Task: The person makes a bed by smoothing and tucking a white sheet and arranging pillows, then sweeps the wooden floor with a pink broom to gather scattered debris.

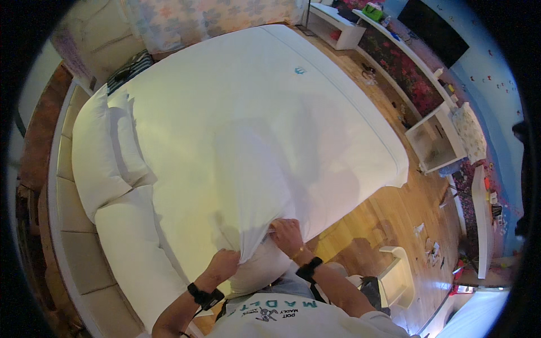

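Note:
A white pillow (258, 272) stands against my body at the near edge of the bed, with a white pillowcase (260, 181) drawn partly over it. My left hand (224, 264) grips one side of the pillowcase's opening. On the other side of that opening, my right hand (287, 236) pinches the fabric edge. The far part of the case lies out over the white bed sheet (194, 84). How much of the pillow is inside the case is hidden by the cloth.
More white pillows (95, 156) lean along the padded headboard (82, 253) at left. A white chair (395, 279) stands on the wooden floor (359, 219) to my right, where small litter lies scattered. White shelving (437, 137) and a television (433, 31) line the far right wall.

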`<state>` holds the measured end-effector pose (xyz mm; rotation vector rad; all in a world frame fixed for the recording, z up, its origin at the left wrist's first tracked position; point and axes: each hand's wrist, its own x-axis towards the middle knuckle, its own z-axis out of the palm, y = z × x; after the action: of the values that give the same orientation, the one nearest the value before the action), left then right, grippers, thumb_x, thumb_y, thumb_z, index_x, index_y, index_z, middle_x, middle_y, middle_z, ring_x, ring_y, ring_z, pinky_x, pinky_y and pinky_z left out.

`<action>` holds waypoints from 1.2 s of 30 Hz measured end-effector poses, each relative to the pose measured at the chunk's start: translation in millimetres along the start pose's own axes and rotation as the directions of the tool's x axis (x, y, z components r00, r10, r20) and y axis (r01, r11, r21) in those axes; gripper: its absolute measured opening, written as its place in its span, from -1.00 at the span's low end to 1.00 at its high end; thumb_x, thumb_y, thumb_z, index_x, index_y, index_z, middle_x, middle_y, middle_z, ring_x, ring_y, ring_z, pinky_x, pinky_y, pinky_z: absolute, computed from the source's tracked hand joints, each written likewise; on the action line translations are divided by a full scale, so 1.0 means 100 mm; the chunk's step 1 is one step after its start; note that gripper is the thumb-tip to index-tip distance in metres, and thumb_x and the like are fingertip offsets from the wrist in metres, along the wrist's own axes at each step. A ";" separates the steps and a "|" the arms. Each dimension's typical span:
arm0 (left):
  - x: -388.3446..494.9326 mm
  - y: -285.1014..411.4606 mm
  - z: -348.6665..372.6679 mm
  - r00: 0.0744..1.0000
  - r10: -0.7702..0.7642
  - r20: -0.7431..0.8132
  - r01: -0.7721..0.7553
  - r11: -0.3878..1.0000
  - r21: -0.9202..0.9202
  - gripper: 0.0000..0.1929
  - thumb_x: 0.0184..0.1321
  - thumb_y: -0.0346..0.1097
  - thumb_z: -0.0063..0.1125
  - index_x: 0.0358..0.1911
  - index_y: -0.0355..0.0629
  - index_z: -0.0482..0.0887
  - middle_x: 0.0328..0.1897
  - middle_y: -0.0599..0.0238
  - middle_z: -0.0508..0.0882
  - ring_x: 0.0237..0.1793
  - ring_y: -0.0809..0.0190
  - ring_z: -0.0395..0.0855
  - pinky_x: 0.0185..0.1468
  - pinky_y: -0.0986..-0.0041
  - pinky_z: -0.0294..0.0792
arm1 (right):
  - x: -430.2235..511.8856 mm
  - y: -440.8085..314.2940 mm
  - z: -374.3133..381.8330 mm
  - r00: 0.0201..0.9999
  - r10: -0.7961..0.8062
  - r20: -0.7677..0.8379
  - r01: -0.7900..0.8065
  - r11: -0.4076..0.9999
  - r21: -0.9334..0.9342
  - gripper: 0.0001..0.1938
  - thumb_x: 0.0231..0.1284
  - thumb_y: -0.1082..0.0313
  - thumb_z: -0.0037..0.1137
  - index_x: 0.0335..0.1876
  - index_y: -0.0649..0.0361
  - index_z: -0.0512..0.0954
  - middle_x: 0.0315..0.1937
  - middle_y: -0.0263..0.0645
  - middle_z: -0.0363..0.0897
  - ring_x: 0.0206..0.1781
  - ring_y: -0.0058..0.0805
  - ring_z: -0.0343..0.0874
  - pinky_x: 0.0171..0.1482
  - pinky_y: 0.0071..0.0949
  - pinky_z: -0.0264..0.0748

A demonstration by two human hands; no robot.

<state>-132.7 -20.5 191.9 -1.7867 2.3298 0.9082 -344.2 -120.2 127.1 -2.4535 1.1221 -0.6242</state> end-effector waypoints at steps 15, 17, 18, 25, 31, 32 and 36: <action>-0.04 -0.51 0.27 0.882 -0.002 -0.471 -0.109 0.972 -0.208 -0.81 -0.16 -0.30 0.15 -0.42 -0.16 0.54 -0.39 0.12 0.55 -0.26 0.00 0.48 -0.18 0.25 0.29 | -0.41 -0.16 -0.09 0.759 -0.323 0.565 0.302 0.944 0.133 -0.83 -0.06 0.45 -0.07 -0.28 0.08 0.41 -0.37 -0.31 0.44 -0.20 -0.36 0.43 -0.14 -0.39 0.30; -0.33 -0.40 0.43 0.994 -0.018 -0.111 0.005 0.992 -0.122 -0.79 -0.02 -0.23 0.09 -0.38 -0.20 0.52 -0.44 0.10 0.56 -0.29 -0.04 0.50 -0.19 0.23 0.31 | -0.37 -0.15 -0.10 0.750 -0.148 0.645 0.172 0.985 0.026 -0.86 0.00 0.42 -0.10 -0.28 0.10 0.41 -0.37 -0.29 0.46 -0.20 -0.35 0.44 -0.14 -0.36 0.29; -0.51 -0.35 0.51 0.999 -0.027 -0.037 0.019 0.979 -0.201 -0.77 0.00 -0.18 0.07 -0.38 -0.19 0.52 -0.47 0.09 0.55 -0.33 -0.05 0.50 -0.24 0.20 0.32 | -0.37 -0.16 -0.09 0.748 -0.127 0.651 0.156 0.988 0.013 -0.87 0.00 0.43 -0.11 -0.29 0.10 0.40 -0.38 -0.28 0.46 -0.20 -0.32 0.44 -0.16 -0.34 0.30; -0.84 -0.63 0.83 0.998 -0.045 -0.033 0.039 0.987 -0.158 -0.75 0.05 -0.12 -0.02 -0.51 -0.18 0.47 -0.56 0.04 0.53 -0.43 -0.05 0.51 -0.34 0.17 0.34 | -0.33 -0.34 0.20 0.898 -0.152 0.414 0.145 0.988 0.050 -0.92 0.01 0.36 -0.10 -0.38 0.11 0.44 -0.42 -0.25 0.48 -0.22 -0.32 0.46 -0.18 -0.33 0.32; -0.99 -0.70 1.07 0.858 -0.058 0.510 0.077 0.997 -0.016 -0.71 0.03 -0.14 -0.06 -0.21 -0.10 0.53 -0.29 0.06 0.60 -0.21 -0.03 0.54 -0.16 0.23 0.38 | -0.55 -0.55 0.36 0.653 -0.304 0.693 0.125 0.946 0.298 -0.85 0.06 0.31 -0.14 -0.43 0.23 0.42 -0.53 -0.12 0.46 -0.37 -0.12 0.48 -0.30 -0.22 0.40; -0.99 -0.68 1.05 0.859 -0.078 0.505 0.094 0.996 -0.007 -0.71 0.03 -0.13 -0.06 -0.22 -0.10 0.53 -0.28 0.07 0.60 -0.21 -0.02 0.54 -0.17 0.23 0.38 | -0.54 -0.53 0.37 0.680 -0.295 0.672 0.109 0.946 0.306 -0.83 0.07 0.29 -0.15 -0.43 0.24 0.41 -0.55 -0.10 0.46 -0.39 -0.10 0.48 -0.30 -0.21 0.40; -0.79 -0.61 0.78 0.968 -0.138 0.210 0.167 0.978 -0.126 -0.66 -0.02 -0.13 0.06 -0.22 -0.19 0.45 -0.28 0.07 0.58 -0.23 0.00 0.54 -0.19 0.22 0.33 | -0.30 -0.51 0.46 0.797 -0.188 0.574 -0.011 0.946 0.324 -0.80 0.12 0.24 -0.16 -0.46 0.20 0.39 -0.53 -0.11 0.43 -0.37 -0.12 0.44 -0.31 -0.20 0.33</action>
<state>-74.5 76.5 134.0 -1.8015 2.0210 1.1953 -306.2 -59.2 107.4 -2.1841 0.5949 -0.0111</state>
